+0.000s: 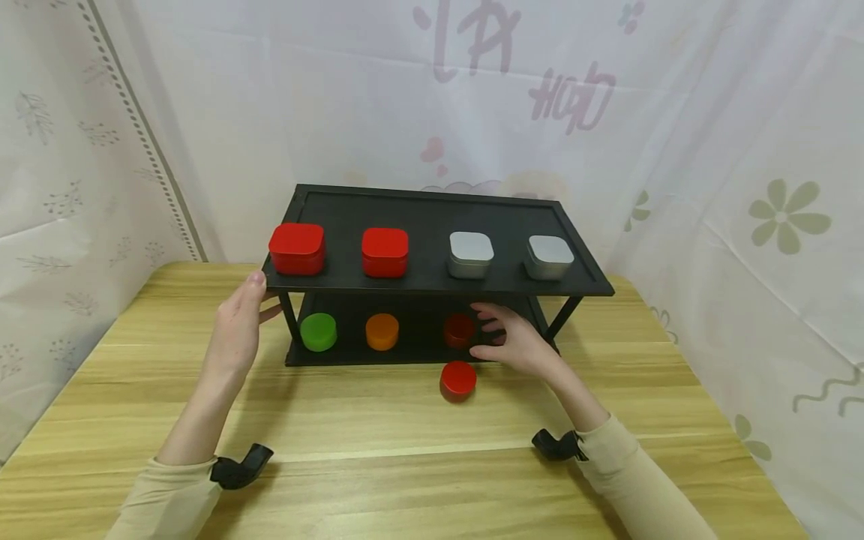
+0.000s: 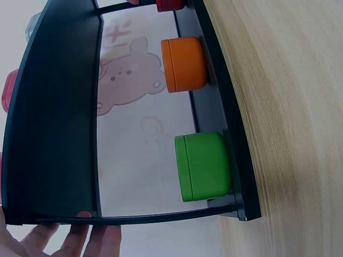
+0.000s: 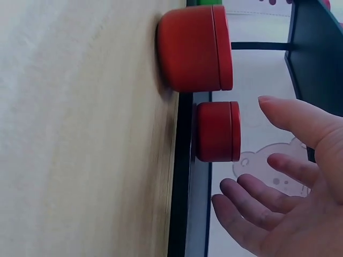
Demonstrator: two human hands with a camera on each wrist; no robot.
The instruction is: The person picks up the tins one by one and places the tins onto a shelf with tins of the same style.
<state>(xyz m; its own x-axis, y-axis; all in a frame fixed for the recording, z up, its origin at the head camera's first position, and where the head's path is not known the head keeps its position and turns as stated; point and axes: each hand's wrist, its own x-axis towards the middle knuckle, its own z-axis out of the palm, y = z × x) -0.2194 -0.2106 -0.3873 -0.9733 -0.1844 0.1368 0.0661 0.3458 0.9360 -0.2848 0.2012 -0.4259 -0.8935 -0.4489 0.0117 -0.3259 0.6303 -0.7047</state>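
A black two-tier shelf (image 1: 432, 208) stands on the table. My left hand (image 1: 236, 326) holds its upper left front corner, thumb at the edge and fingers reaching beneath; the left wrist view shows those fingers (image 2: 75, 241) along the side rim. My right hand (image 1: 516, 341) is at the right part of the lower tier, fingers spread, with nothing in its grasp. Beside it on that tier is a round red tin (image 3: 217, 131), apart from the thumb. Another round red tin (image 1: 458, 381) lies on the table before the shelf. Green (image 1: 319, 332) and orange (image 1: 382, 331) round tins stand farther left.
Along the top tier's front sit two red square tins (image 1: 385, 253) and two silver-white square tins (image 1: 470, 255). Thin posts (image 1: 564, 318) support the top tier at its ends. Behind the wooden table (image 1: 378, 465) hangs a patterned white cloth (image 1: 378, 97).
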